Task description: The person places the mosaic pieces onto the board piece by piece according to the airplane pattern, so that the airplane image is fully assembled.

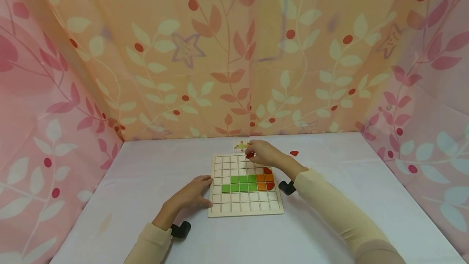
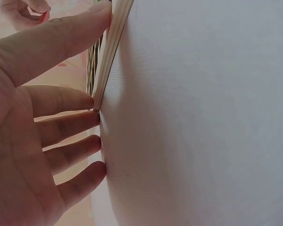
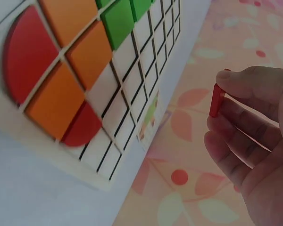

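Observation:
A wooden grid board (image 1: 246,211) lies on the table, with several green squares (image 1: 243,187) in its middle rows. To their right sit orange squares (image 3: 89,56), bordered by two red rounded pieces (image 3: 30,54). My left hand (image 1: 192,194) rests at the board's left side; its thumb and fingertips touch the wooden edge (image 2: 114,47), fingers fairly straight. Over the board's far edge, my right hand (image 1: 264,152) pinches a small red piece (image 3: 217,100) between thumb and fingers, held above the grid. Its full outline is partly hidden by the fingers.
A small pattern card (image 1: 239,146) lies just beyond the board, partly covered by the right hand. One loose red rounded piece (image 1: 294,152) is on the white table (image 1: 146,166) at the far right. Patterned curtains (image 1: 234,52) enclose the back and sides.

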